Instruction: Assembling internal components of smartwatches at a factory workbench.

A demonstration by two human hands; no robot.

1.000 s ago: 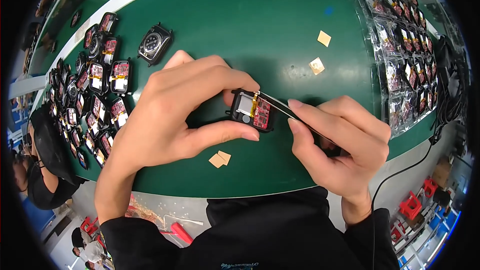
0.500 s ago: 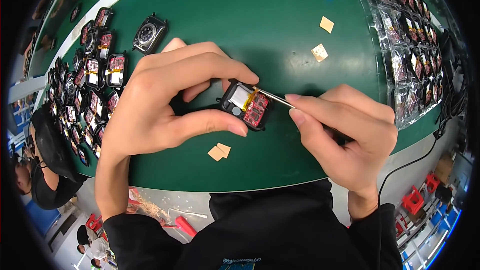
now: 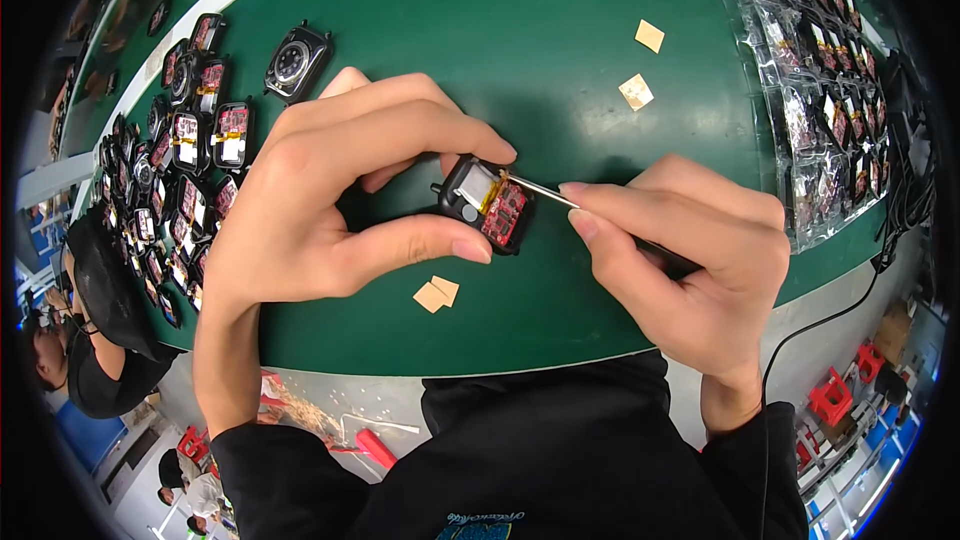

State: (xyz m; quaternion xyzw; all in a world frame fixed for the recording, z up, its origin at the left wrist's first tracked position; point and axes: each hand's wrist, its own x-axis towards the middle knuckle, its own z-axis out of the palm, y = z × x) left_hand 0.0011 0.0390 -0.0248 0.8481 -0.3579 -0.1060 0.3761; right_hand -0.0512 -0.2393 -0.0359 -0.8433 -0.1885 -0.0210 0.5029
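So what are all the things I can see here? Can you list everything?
Open watch case: one, black with red board and silver cell inside, mat centre, pinched by the left hand.
Tweezers: one, silver, tip at the case.
Closed watch case: one, black, upper left.
Open watch cases in rows: many, black and red, left edge.
Paper squares: four, tan; two below the case, two upper right.
Bagged parts: many, clear bags, right edge.
Mat: one, green.
Cable: one, black, lower right.
Left hand: holds the case.
Right hand: holds the tweezers.
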